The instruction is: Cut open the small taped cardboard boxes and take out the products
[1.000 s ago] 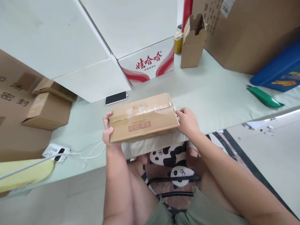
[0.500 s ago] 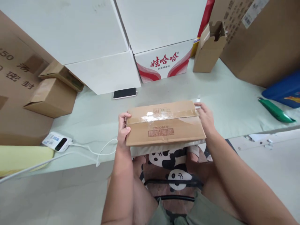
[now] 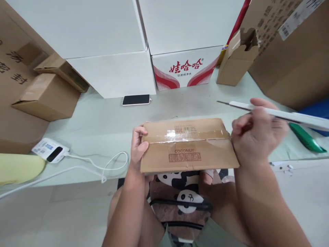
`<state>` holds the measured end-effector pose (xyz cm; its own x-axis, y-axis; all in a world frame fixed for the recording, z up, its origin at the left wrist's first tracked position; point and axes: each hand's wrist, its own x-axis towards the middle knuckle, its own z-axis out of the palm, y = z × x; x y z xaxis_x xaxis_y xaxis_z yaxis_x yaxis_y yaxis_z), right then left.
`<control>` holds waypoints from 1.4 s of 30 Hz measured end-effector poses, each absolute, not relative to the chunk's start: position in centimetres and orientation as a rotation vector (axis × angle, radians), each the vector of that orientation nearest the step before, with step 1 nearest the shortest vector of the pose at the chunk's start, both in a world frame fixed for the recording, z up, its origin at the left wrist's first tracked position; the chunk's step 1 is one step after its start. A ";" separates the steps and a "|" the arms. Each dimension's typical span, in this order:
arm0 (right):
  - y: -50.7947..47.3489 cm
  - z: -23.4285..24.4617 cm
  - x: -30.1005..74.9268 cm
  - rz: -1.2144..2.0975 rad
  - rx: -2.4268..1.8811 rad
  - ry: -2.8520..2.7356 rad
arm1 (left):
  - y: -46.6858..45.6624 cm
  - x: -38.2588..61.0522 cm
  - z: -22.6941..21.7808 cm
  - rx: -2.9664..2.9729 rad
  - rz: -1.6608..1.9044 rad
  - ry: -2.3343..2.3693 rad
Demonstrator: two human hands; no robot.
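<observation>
A brown cardboard box (image 3: 185,154) marked COCONUT, its top seam covered with clear tape, is tilted toward me at the table's near edge. My left hand (image 3: 138,147) grips its left end, thumb in front and fingers behind. Beside its right end, my right hand (image 3: 257,133) is closed around a long, slim white utility knife (image 3: 241,105). The knife's thin dark tip points left above the table, and its back end reaches the right edge of the view. Motion slightly blurs the right hand.
A phone (image 3: 136,100) lies before stacked white cartons (image 3: 110,75). Small brown boxes (image 3: 51,99) and a white device (image 3: 50,151) with a cable are on the left. On the right are an open upright box (image 3: 236,65) and a green-handled object (image 3: 305,137).
My right hand has left the box's right end and come up to the right, now holding the white utility knife. My left hand still holds the box, which appears slightly lower and nearer.
</observation>
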<state>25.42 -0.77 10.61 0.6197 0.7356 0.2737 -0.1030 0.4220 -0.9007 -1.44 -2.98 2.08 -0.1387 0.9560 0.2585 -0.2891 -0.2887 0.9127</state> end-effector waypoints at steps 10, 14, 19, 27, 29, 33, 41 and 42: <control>-5.6 12.7 24.8 0.828 -0.997 -1.412 | -3.7 2.0 3.4 1.000 1.611 0.846; -4.6 12.6 24.4 0.974 -1.048 -1.590 | -3.9 2.5 3.7 0.980 1.608 0.866; -5.0 12.8 24.5 0.947 -1.066 -1.661 | -3.8 2.5 3.7 0.994 1.630 0.855; -5.1 12.5 24.7 0.979 -1.043 -1.592 | -3.3 2.1 3.1 1.029 1.638 0.828; -5.1 12.5 24.8 0.974 -1.043 -1.622 | -3.3 2.1 3.0 1.027 1.638 0.814; -5.0 12.4 24.8 0.981 -1.067 -1.634 | -3.4 2.1 2.9 1.022 1.625 0.817; -4.8 12.4 24.5 0.980 -1.100 -1.639 | -3.2 1.9 2.8 1.027 1.633 0.820; -4.7 12.4 24.5 0.983 -1.101 -1.644 | -3.3 1.9 2.8 1.029 1.626 0.820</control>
